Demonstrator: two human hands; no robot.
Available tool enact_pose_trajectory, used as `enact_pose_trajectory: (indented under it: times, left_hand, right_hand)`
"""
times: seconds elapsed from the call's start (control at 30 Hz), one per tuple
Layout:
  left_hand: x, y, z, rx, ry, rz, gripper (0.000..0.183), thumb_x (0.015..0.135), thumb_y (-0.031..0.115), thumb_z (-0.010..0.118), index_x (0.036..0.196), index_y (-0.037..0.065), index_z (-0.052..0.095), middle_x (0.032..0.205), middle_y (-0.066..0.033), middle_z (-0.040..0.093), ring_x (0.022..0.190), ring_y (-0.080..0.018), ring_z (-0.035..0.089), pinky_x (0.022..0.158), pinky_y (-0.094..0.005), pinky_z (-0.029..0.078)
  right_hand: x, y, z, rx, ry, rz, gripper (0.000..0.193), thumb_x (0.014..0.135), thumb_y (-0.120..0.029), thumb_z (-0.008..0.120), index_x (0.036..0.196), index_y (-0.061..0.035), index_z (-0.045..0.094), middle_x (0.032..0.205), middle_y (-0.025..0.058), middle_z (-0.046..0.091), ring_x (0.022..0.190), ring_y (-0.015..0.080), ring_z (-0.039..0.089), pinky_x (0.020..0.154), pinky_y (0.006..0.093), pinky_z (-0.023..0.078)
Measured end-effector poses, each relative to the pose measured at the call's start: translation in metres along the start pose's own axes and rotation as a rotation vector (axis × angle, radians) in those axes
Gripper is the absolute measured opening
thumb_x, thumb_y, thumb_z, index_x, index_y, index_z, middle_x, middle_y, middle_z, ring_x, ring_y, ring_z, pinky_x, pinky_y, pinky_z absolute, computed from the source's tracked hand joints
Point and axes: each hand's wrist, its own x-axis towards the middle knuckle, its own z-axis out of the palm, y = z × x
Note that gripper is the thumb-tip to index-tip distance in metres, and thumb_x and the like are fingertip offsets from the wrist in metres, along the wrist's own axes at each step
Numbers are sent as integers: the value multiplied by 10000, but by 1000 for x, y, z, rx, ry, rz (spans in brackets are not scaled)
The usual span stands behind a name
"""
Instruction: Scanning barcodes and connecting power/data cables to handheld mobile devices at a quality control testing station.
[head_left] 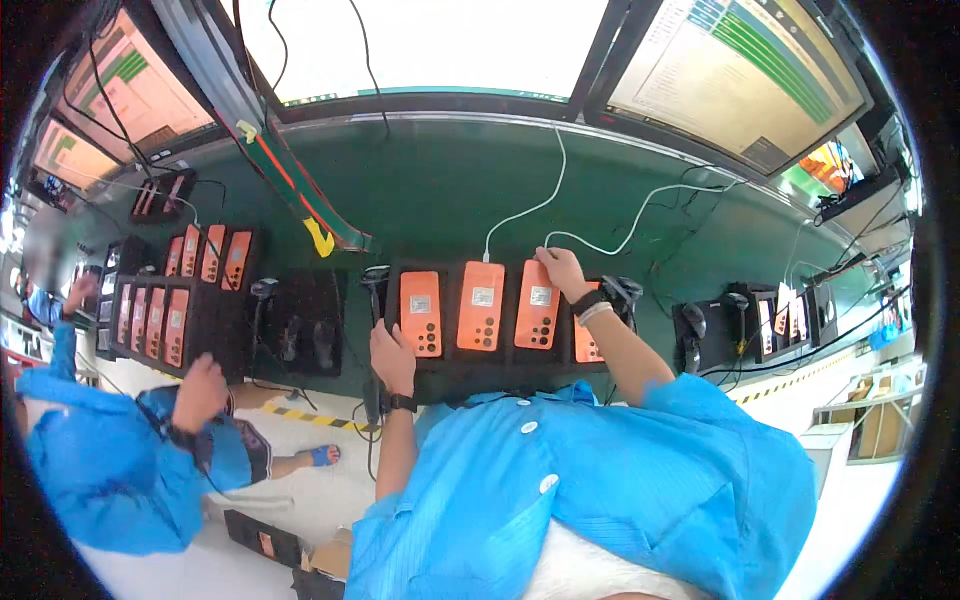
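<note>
Several orange smartphones lie back side up in a row on a black tray (450, 367), each with round camera lenses and a pale label. My left hand (393, 358) rests with fingers stretched out at the lower left edge of the leftmost phone (420, 312). At the top of the third phone (537, 305), my right hand (565, 272) pinches the end of a white cable (610, 252); the fingers hide the plug. Another white cable (515, 215) runs into the top of the second phone (481, 305). My right forearm partly covers the fourth phone (587, 346).
Monitors (740, 75) stand along the back of the green bench (420, 190). Handheld scanners (376, 280) flank the tray. At left, a co-worker in blue (110, 460) sits by another black rack (210, 300) of orange phones. More phones (780, 320) stand at right.
</note>
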Motion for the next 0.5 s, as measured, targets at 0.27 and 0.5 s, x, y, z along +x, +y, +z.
enact_pose_trajectory:
  times: [0.27, 0.5]
  left_hand:
    - [3, 12, -7, 42, -32, -25, 367, 955, 228, 501, 1199, -45, 530, 1155, -231, 595, 1060, -399, 567, 892, -446, 465]
    - [-6, 8, -6, 8, 31, 22, 340, 931, 215, 515, 1169, -26, 534, 1046, -208, 597, 989, -395, 567, 818, -469, 478]
  right_hand:
    - [-40, -19, -2, 51, 200, -153, 345, 962, -319, 510, 921, 15, 582, 811, 218, 633, 777, 366, 627, 692, 413, 469]
    - [-10, 0, -23, -234, 429, -329, 358, 949, -315, 534, 880, 18, 645, 753, 163, 656, 804, 290, 640, 745, 395, 472]
